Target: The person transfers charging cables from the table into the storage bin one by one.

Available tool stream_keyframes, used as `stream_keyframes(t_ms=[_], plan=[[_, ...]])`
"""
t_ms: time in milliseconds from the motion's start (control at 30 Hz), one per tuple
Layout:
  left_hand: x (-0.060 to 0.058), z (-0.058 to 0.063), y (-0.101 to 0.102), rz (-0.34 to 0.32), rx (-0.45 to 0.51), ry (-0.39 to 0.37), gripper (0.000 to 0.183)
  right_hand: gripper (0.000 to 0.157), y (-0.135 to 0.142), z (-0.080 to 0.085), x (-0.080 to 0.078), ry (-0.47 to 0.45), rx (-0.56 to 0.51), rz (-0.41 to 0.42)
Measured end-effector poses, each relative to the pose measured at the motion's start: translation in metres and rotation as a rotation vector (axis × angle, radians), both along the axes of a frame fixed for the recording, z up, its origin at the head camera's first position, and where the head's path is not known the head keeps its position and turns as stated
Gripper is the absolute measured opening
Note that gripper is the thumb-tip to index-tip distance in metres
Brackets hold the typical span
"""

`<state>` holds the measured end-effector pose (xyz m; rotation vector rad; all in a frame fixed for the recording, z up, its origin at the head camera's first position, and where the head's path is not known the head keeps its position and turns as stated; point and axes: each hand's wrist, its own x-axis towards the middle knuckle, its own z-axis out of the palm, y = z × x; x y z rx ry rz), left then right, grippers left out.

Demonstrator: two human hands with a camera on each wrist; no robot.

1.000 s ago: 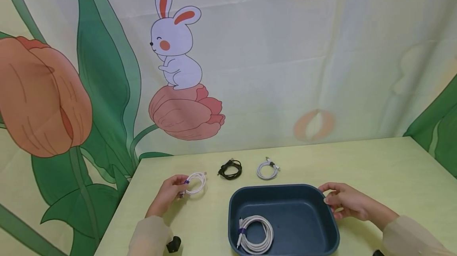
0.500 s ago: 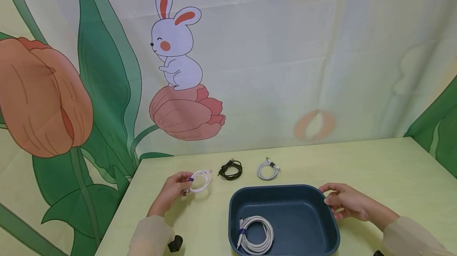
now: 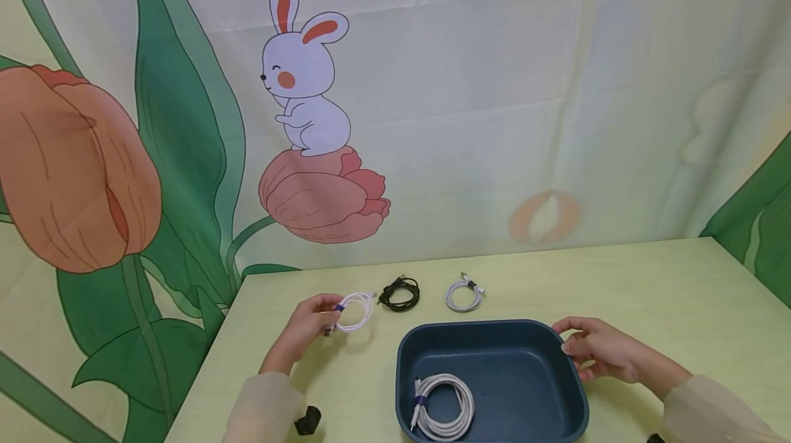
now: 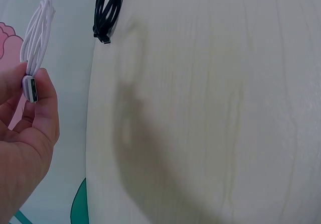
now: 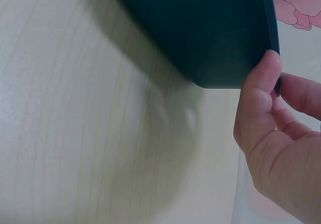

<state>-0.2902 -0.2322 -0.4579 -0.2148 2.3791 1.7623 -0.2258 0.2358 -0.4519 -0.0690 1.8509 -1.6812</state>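
Observation:
In the head view my left hand pinches a coiled white USB cable by its purple-tied side, held above the table left of the bin. The left wrist view shows its USB plug between thumb and finger. My right hand grips the far right corner of a dark blue bin, thumb and fingers pinching the rim in the right wrist view. Inside the bin, at its left, lies a thick coiled pale cable with a purple tie.
A coiled black cable lies behind the bin, just right of the held cable. Further right is a coiled light grey cable. A printed cloth hangs along the table's back edge.
My left hand has carried the white USB cable a little to the right, towards the black cable. The right hand and the bin have stayed in place.

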Motion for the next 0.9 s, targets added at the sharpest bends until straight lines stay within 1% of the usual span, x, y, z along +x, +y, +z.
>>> stream_keyframes(t_ms=[300, 500, 900], plan=[[0.002, 0.005, 0.006, -0.053, -0.003, 0.015, 0.028, 0.036, 0.000, -0.001, 0.000, -0.001, 0.010, -0.006], [0.002, 0.006, 0.011, -0.070, 0.008, 0.016, 0.026, 0.036, 0.000, 0.000, -0.001, 0.000, 0.009, -0.004], [0.005, 0.016, 0.026, -0.126, 0.003, 0.027, 0.027, 0.036, 0.001, -0.001, -0.001, 0.001, 0.002, 0.003]])
